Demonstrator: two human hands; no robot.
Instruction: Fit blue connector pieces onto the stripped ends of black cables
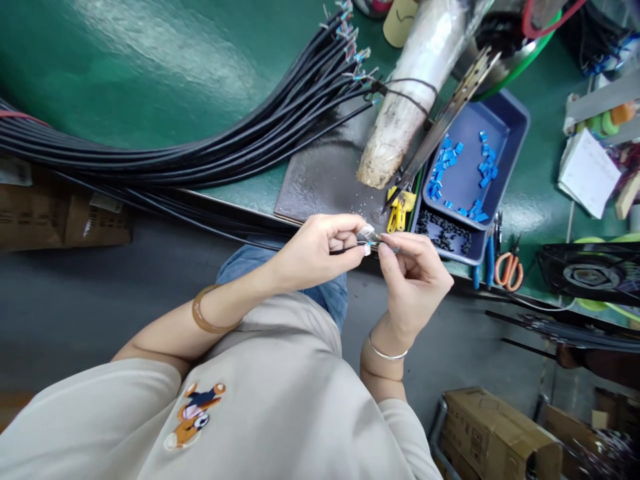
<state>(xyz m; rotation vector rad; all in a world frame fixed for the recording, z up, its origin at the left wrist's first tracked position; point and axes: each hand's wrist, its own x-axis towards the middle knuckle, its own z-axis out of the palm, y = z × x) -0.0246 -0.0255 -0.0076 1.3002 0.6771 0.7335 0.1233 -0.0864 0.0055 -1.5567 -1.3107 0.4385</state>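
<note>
My left hand (323, 252) is closed around the end of a black cable (265, 246), which trails off to the left along the table edge. White wrapping covers two of its fingertips. My right hand (413, 273) pinches at the thin wires coming out of that cable end, thumb against forefinger. What exactly sits between those fingertips is too small to make out fully. Just beyond the hands, a yellow stripping tool (400, 210) lies on a dark mat (320, 180). A thick bundle of black cables (200, 157) with stripped, coloured wire ends stretches across the green table.
A blue tray (517, 133) holds blue connectors (487, 167) and small black parts (443, 230). A white-wrapped tube (400, 120) hangs over the mat beside a metal strip. Orange-handled scissors (509, 270), blue-handled pliers (476, 272) and a black fan (590, 273) are at right. Cardboard boxes (500, 427) stand below.
</note>
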